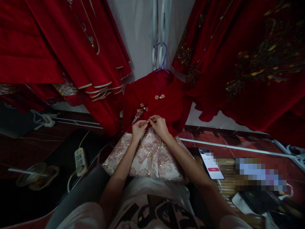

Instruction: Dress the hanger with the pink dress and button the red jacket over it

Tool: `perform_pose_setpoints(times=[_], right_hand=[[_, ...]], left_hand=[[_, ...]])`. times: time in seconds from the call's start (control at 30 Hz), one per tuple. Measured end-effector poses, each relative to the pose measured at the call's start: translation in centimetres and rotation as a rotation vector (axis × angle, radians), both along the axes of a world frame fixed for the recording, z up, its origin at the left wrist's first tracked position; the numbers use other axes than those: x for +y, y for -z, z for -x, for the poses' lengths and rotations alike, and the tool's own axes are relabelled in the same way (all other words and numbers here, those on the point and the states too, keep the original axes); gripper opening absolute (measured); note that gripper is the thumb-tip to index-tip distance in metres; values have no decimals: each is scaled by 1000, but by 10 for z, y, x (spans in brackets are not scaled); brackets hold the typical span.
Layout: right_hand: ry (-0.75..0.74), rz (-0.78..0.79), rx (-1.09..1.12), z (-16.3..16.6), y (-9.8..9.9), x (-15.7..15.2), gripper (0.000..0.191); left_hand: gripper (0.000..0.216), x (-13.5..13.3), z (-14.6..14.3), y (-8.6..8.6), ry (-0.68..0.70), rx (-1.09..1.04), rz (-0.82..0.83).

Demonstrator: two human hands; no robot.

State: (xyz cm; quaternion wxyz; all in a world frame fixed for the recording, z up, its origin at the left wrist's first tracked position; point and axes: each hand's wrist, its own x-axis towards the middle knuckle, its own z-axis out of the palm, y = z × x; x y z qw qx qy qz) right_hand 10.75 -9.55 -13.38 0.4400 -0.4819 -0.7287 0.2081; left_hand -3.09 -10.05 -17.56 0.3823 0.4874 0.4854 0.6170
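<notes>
As it hangs, the red jacket [172, 109] shows pearl clasps [159, 96].

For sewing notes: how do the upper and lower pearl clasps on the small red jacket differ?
The upper pearl clasp is a bare pearl row; the lower pearl clasp carries a gold tassel. The upper sits by the collar, the lower further down. Both adorn the small red jacket.

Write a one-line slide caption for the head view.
The left hand and right hand pinch a pearl button on a red jacket hung above a pink skirt, phone beside.
</notes>
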Motion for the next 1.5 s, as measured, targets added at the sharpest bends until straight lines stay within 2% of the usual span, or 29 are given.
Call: perform_pose_setpoints(times=[0.07, 0.2, 0.43, 0.57, 0.73, 0.97, 1.07, 1.17, 1.27, 1.37, 1.5], right_hand=[[-34, 56, -3, -6, 0, 0, 14], [-50, 134, 20, -20, -8, -9, 46], [-16, 36, 122, -25, -27, -18, 23], [-55, 45, 108, -22, -16, -13, 17], [-104, 110, 131, -17, 3, -7, 19], [-134, 161, 214, -9, 11, -7, 20], [-182, 223, 237, -16, 3, -7, 17], [-379, 355, 241, -34, -14, -8, 21], [-527, 472, 204, -53, -32, -12, 25], [-515, 482, 187, -63, -41, -14, 25], [-499, 476, 190, -64, -41, -13, 23]], left_hand=[[22, 0, 0, 1, -23, 7, -11], [36, -4, -2, 4, -90, 4, -40], [27, -13, -6, 5, -62, 76, -64], [25, -15, -5, 4, -50, 102, -83], [26, -15, -6, 6, -38, 17, -79], [17, -17, -5, 4, -82, -38, -83], [20, -14, -2, -1, -35, -175, -40], [24, -3, 3, -10, 8, -305, -10], [33, 14, 5, -25, 45, -313, 33], [36, 27, 2, -40, 85, -360, 45], [31, 36, -3, -54, 199, -447, 78]])
